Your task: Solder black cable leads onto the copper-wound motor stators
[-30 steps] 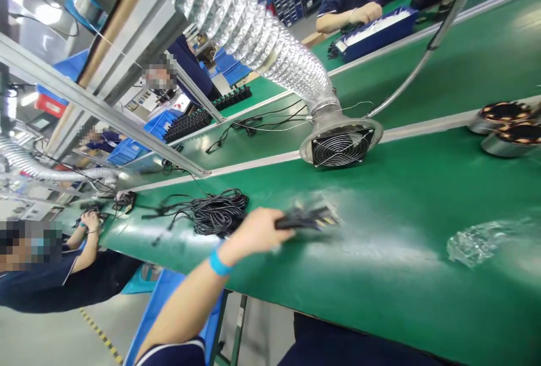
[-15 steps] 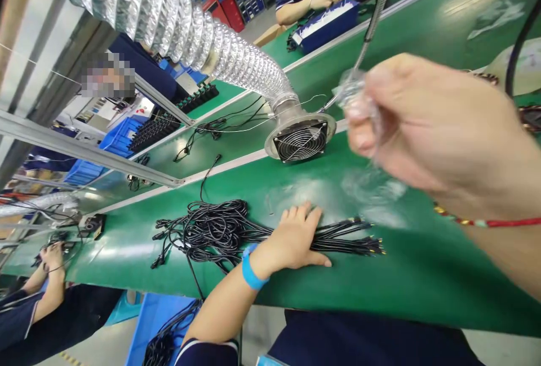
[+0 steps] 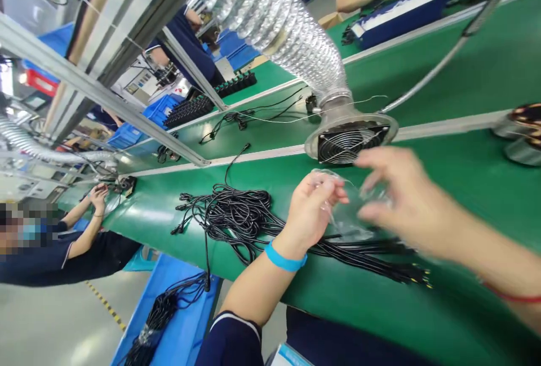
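Note:
My left hand is closed on a thin clear plastic bag, pinched between thumb and fingers above the bench. To its right, my right hand is blurred, its thumb and fingers apart beside the plastic. Some film glints near its palm, but no firm grip on it shows. Below both hands lies a bundle of black cables, coiled at the left with plugs at that end. Its straight wire ends reach right, under the hands and plastic.
An exhaust hood with a fan grille hangs from a silver duct just behind my hands. At the bench's far right stand round metal parts. A blue bin with more cables sits below the front edge. Co-workers' hands are at the far left.
My left hand has lifted off the cables and taken hold of the plastic. My right hand, which held the plastic up close, has moved down toward my left, its fingers apart.

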{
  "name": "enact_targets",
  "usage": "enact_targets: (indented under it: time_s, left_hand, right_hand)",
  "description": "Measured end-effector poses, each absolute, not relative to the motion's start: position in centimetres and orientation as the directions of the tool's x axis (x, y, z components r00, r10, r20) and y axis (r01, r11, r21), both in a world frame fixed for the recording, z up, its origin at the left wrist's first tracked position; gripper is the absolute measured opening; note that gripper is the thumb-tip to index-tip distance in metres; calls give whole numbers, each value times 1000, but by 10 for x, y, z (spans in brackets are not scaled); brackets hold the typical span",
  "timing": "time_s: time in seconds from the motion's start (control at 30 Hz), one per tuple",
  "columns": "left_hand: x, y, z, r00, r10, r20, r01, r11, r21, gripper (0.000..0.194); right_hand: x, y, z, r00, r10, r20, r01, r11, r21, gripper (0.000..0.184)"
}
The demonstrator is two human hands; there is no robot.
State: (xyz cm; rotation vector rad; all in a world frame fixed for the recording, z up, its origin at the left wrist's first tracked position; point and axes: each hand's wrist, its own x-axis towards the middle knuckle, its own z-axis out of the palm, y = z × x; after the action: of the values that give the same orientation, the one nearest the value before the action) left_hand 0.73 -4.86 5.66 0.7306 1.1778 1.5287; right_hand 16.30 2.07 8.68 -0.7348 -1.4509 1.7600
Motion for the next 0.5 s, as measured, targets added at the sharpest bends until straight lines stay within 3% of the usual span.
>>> enact_targets:
  time_s: [0.1,0.2,0.27,0.33,0.4,0.5]
  left_hand:
    - [1,-50,58,-432,894,121,-18,-143,990,35]
    - [-13,-57,56,-429,821,376,337,-241,910,40]
    - [-25,-63,54,-288,835,470,489,-294,821,41]
    - [-33,-69,52,-66,863,500,641,-347,684,39]
    - [-35,-73,50,99,889,448,776,-351,525,36]
    - [-26,-78,47,116,936,333,901,-240,361,39]
  right_hand:
    - [139,-9,59,-671,730,-132,103,-84,-991,53]
    - [127,-22,58,-774,533,-342,180,-333,-926,50]
    - [125,-18,64,-804,444,-396,137,-509,-850,47]
    - [122,-9,68,-762,508,-402,-22,-640,-768,43]
    - [117,0,68,-645,649,-403,-225,-665,-712,35]
    - [104,1,62,-542,749,-381,-292,-594,-750,28]
